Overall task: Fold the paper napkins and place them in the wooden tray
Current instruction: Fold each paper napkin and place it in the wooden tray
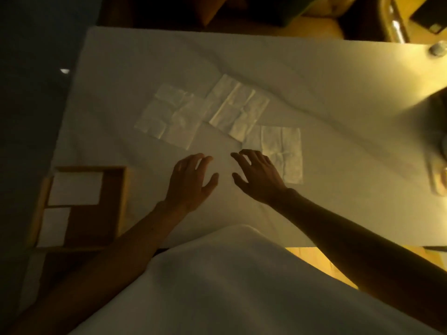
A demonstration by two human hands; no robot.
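Three unfolded white paper napkins lie on the white tablecloth: one at the left point(170, 116), one in the middle point(238, 107), one at the right point(284, 151). My left hand point(191, 181) hovers palm down with fingers spread, below the left napkin and touching none. My right hand point(257, 174) is also spread and empty, its knuckles over the lower left part of the right napkin. The wooden tray point(122, 201) sits at the table's left front edge. It holds two folded white napkins, a larger one point(76, 188) and a smaller one point(55, 227).
The tablecloth point(314, 76) is creased diagonally across the far side. A dim object point(439, 180) sits at the right table edge, and a small round knob point(436, 49) at the far right corner. A white garment point(229, 286) fills the foreground. The light is dim.
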